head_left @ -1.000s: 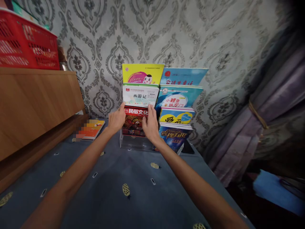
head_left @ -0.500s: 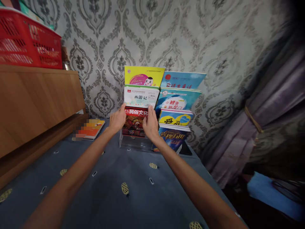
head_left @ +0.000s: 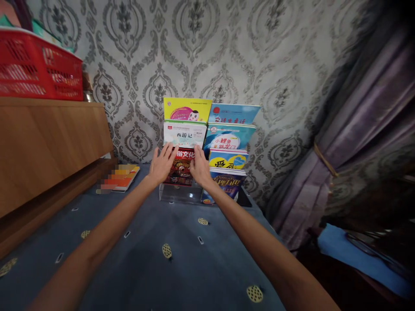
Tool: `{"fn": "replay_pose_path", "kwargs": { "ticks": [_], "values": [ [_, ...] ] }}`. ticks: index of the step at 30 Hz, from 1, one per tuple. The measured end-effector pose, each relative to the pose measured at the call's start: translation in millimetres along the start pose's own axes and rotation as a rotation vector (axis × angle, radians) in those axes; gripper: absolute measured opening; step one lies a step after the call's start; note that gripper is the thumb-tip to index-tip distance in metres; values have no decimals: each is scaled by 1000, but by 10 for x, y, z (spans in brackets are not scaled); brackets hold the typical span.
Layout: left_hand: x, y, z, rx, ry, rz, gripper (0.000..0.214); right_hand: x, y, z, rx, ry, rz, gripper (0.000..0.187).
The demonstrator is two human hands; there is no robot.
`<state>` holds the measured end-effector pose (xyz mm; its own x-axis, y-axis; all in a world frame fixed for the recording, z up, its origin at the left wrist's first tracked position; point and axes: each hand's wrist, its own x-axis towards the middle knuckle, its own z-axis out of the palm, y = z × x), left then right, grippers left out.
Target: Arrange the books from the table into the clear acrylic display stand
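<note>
Sliding inward from its edges, our left hand (head_left: 161,162) and right hand (head_left: 198,166) now lie fingers-spread on the red book (head_left: 181,167) (lowest left in the rack (head_left: 177,195)), pressing, not gripping.

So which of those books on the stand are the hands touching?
The red book, lowest in the left column, under the white book and yellow book; left hand and right hand rest on it.

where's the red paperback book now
Head view, centre: red paperback book in the clear plastic rack, lowest left tier, under the white book, between left hand and right hand.
</note>
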<state>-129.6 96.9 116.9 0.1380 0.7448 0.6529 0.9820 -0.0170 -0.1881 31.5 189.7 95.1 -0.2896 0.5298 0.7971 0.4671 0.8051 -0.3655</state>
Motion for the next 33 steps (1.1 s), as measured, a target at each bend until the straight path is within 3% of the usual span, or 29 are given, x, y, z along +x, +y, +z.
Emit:
{"fn": "replay_pose_path", "kwargs": {
  "ticks": [4,8,14,21,33],
  "values": [
    [7,35,19,-16,-9,-17,65,-67,-64,-86,21,25,-30,69],
    [-3,37,-14,-31,-20,-20,64,-388,-202,-161,4,84,-89,62],
    [-15,43,-130,-53,-33,-21,67,-834,-158,-33,46,-55,-76,58],
    [-23,-22,-221,-16,-29,22,63,-864,10,86,111,-67,-24,54],
    [-101,-120,-135,-9,22,35,64,-885,54,174,167,-90,3,56]
  ]
}}
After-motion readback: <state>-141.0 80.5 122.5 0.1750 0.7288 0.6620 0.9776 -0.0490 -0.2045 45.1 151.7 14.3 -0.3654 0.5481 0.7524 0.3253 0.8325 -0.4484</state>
